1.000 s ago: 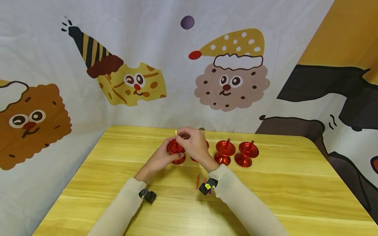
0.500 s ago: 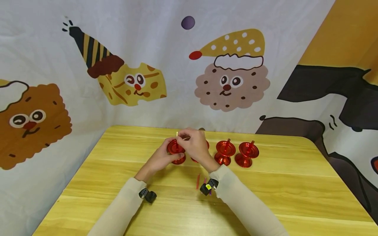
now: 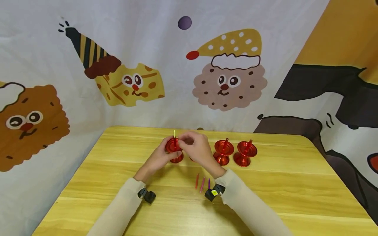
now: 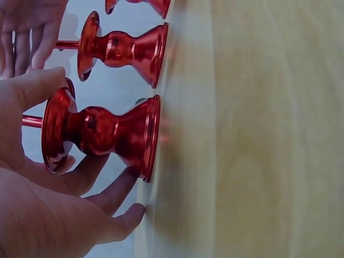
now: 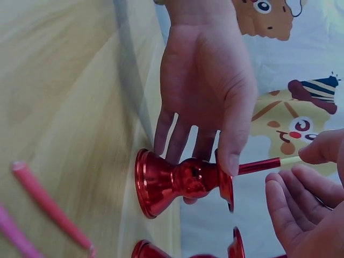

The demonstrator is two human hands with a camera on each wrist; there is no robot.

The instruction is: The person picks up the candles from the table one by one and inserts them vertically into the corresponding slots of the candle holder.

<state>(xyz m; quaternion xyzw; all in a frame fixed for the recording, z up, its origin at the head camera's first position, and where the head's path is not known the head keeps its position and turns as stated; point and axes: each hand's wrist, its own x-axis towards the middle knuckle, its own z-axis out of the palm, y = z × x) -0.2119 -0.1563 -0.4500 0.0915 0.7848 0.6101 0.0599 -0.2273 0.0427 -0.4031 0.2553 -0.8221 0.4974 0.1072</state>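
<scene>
Inside the tube [image 5: 260, 166] of the leftmost red candle holder [image 4: 98, 130], we see a yellow candle [image 3: 174, 133] standing, its end poking out. That one looks placed, though we cannot tell how firmly it sits. On the table [image 3: 88, 183], to the right of the leftmost holder and nearer to us, lie a red candle [image 3: 196, 182], a pink candle [image 3: 202, 184] and a purple candle [image 3: 209, 183], all loose. Further right of the leftmost holder, the third holder [image 3: 221, 159] and fourth holder [image 3: 242, 160] show tubes without candles. The second holder [image 4: 118, 48], just beside the leftmost, is mostly behind a hand in the head view. We judge one candle done and three left.

Our left hand [image 3: 155, 160] holds the leftmost holder, thumb tip at the dish and fingers behind the stem. Our right hand [image 3: 196, 145] is at the yellow candle's end, thumb and fingers apart with a moderate gap; we cannot tell whether the thumb touches the candle.
</scene>
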